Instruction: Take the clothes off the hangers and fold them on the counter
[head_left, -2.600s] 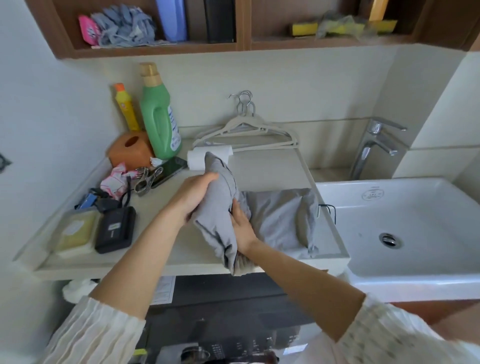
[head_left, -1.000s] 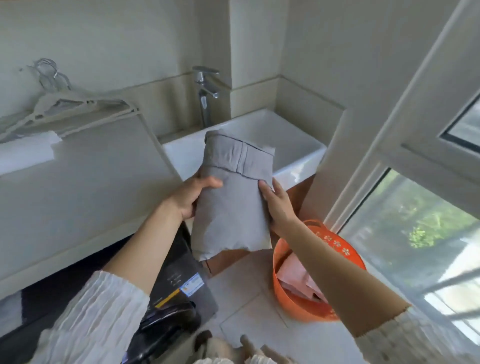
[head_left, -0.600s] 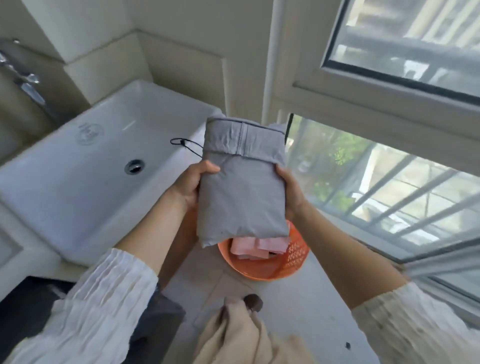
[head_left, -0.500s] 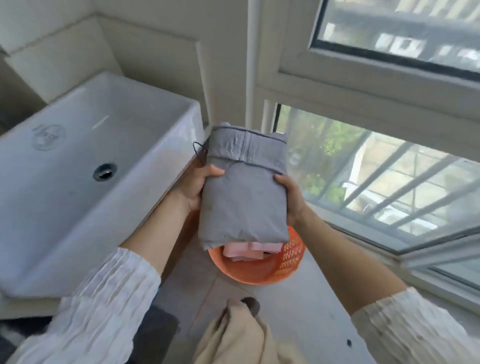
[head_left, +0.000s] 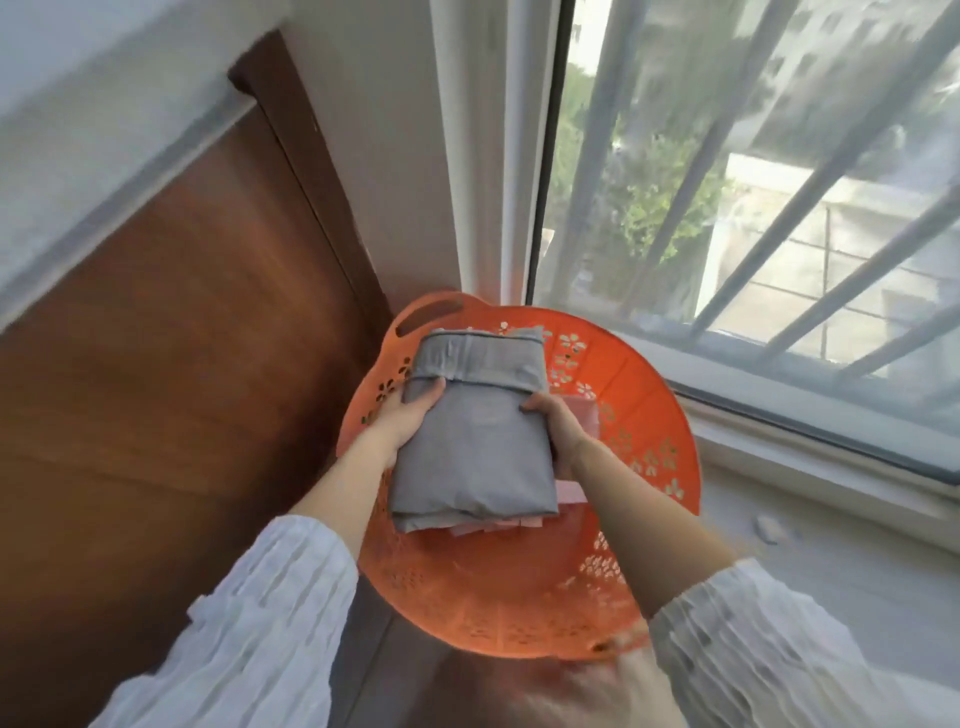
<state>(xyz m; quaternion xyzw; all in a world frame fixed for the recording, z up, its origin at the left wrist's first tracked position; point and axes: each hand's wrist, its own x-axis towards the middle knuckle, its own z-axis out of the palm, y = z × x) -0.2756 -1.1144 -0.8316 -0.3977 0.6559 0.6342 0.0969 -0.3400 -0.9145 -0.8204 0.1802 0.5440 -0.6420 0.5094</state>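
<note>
A folded grey garment is held flat between both hands, low inside an orange laundry basket on the floor. My left hand grips its left edge with the thumb on top. My right hand grips its right edge the same way. Folded pink clothes lie in the basket beneath it, showing at the right and front edges. Whether the grey garment rests on the pink pile or hovers just above it, I cannot tell.
A brown wooden cabinet side stands left of the basket. A barred window with a white frame runs along the right. Pale floor tile lies right of the basket.
I have turned from the counter and sink toward the floor by the window. Both hands carried the folded grey garment down into the orange basket over the pink clothes.
</note>
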